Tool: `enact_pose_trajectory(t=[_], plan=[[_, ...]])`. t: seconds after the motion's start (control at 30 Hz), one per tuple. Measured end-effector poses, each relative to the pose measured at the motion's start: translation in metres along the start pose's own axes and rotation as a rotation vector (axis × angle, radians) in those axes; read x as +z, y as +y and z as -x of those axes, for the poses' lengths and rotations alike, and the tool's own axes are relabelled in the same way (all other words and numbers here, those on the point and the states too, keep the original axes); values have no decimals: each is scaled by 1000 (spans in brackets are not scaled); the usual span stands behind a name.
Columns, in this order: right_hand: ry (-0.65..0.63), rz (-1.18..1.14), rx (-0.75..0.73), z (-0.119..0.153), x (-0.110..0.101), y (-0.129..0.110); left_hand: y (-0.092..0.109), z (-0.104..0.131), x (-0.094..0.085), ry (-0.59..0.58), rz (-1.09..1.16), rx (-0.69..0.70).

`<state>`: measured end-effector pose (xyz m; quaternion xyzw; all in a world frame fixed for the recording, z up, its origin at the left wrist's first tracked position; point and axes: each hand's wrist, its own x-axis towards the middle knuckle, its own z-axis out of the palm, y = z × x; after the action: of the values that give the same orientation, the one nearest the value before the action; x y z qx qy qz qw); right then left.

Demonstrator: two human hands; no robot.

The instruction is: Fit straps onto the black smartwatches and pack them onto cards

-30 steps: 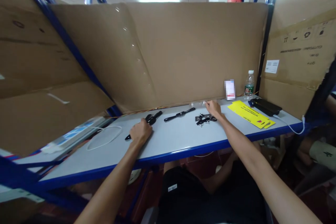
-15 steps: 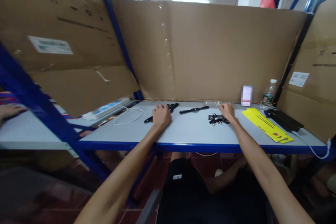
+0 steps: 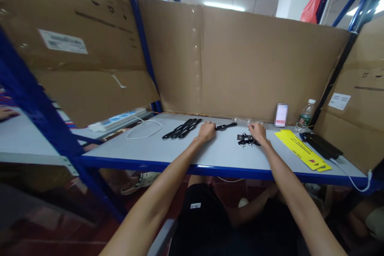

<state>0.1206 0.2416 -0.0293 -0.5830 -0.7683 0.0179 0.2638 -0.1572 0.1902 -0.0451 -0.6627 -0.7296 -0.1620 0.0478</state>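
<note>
My left hand [image 3: 207, 132] has its fingers curled over the left end of a long black piece, narrow at the middle like a propeller [image 3: 227, 126], lying on the table. Left of that hand, several similar black pieces [image 3: 181, 129] lie side by side at a slant. My right hand [image 3: 257, 133] is closed, its thumb and fingers pinched together; whatever is between them is too small to make out. Just behind its fingertips lies clear plastic [image 3: 241, 121]. In front of it is a cluster of small black parts with silvery bits [image 3: 247, 141].
A yellow printed card [image 3: 300, 150] lies to the right, beside a black device [image 3: 321, 146] with a white cable. Behind stand a phone [image 3: 281, 115] and a water bottle [image 3: 305, 115]. A power strip [image 3: 120, 120] and white cable loop are at left. Cardboard [image 3: 255, 60] walls the table.
My left hand has moved right, from the slanted group of black pieces to the single black piece. My right hand stays near the small parts. The camera view has shifted slightly.
</note>
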Motion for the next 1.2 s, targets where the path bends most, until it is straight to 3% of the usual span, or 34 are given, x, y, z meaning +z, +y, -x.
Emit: enact_pose_trajectory(t=[0.3, 0.53, 0.73, 0.87, 1.2], plan=[[-124, -18, -171, 3, 3, -12, 10, 14, -1, -31, 86, -106], [-283, -127, -276, 2, 7, -14, 23, 32, -2, 42, 52, -75], [-99, -67, -194, 5, 4, -22, 19, 32, -1, 42, 133, -100], [-57, -105, -241, 11, 5, -32, 24, 38, -3, 18, 126, 15], [-159, 5, -392, 27, 17, -51, 35, 49, -8, 4, 84, 214]])
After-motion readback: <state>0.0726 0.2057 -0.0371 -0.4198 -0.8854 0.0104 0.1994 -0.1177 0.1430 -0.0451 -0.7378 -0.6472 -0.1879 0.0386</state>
